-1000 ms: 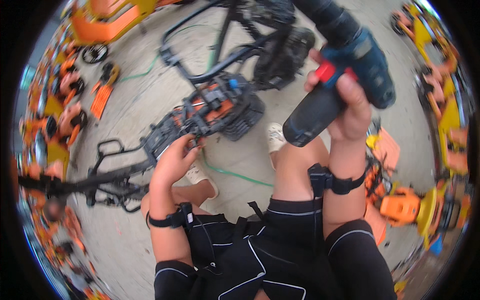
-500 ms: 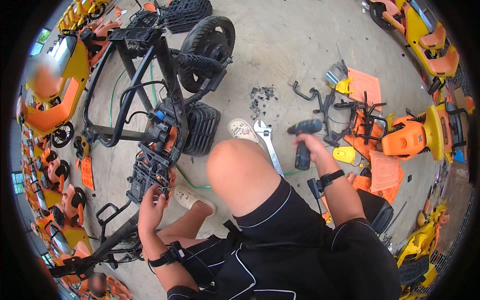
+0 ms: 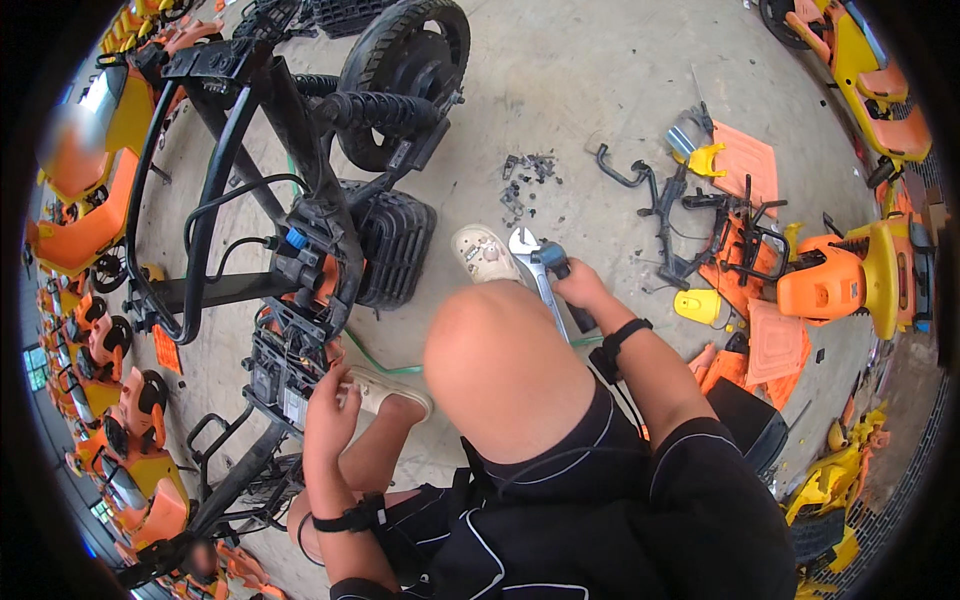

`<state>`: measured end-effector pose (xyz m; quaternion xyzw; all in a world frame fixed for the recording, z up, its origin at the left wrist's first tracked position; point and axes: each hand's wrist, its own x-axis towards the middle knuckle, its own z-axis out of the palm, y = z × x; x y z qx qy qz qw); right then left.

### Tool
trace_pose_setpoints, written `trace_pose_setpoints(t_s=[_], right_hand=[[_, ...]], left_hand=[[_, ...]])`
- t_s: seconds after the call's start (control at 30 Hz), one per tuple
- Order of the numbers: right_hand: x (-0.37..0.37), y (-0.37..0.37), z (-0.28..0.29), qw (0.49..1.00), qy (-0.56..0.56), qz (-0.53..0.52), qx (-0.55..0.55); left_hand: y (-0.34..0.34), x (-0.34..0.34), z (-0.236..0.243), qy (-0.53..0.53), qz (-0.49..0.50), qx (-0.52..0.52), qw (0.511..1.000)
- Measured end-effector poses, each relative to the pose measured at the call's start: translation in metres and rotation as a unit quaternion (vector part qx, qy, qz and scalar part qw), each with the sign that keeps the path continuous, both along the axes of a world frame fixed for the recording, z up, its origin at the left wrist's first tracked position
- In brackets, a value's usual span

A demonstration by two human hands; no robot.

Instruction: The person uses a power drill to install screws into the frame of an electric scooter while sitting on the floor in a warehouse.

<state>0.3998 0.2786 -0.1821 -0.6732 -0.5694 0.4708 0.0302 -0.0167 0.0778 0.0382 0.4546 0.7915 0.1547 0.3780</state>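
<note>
In my right hand point(image 3: 583, 285), a black cordless power driver point(image 3: 552, 260) is gripped; part of it is hidden behind the hand. It is held low beside my raised knee, above a large silver adjustable wrench point(image 3: 540, 280). My left hand point(image 3: 332, 400) has loosely bent fingers, with nothing visible in them. It is close to the exposed wiring and black modules point(image 3: 285, 365) on a stripped scooter frame point(image 3: 270, 140). The frame lies tilted on its side, with its black-tyred wheel point(image 3: 405, 85) at the far end.
Small dark screws and clips point(image 3: 530, 180) are scattered beyond my shoe. To the right lie black brackets point(image 3: 675, 225), a yellow cup-like part point(image 3: 697, 305) and orange panels point(image 3: 778, 340). A black crate point(image 3: 395, 255) sits under the frame. Yellow-and-orange scooters point(image 3: 140, 400) line the left.
My right hand has moved left and in with the driver, now over the wrench. My left hand has drawn slightly right, away from the modules. The whole view has shifted a little.
</note>
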Motion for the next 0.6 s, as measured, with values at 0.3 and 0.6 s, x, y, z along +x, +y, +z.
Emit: trace_pose_setpoints(t_s=[0.3, 0.6], right_hand=[[-0.095, 0.102, 0.107, 0.912, -0.005, 0.398, 0.095], [-0.181, 0.119, 0.132, 0.742, 0.145, 0.623, 0.200]], left_hand=[[0.123, 0.073, -0.070, -0.047, -0.049, 0.141, 0.988], [0.157, 0.086, -0.080, -0.105, -0.008, 0.195, 0.975]])
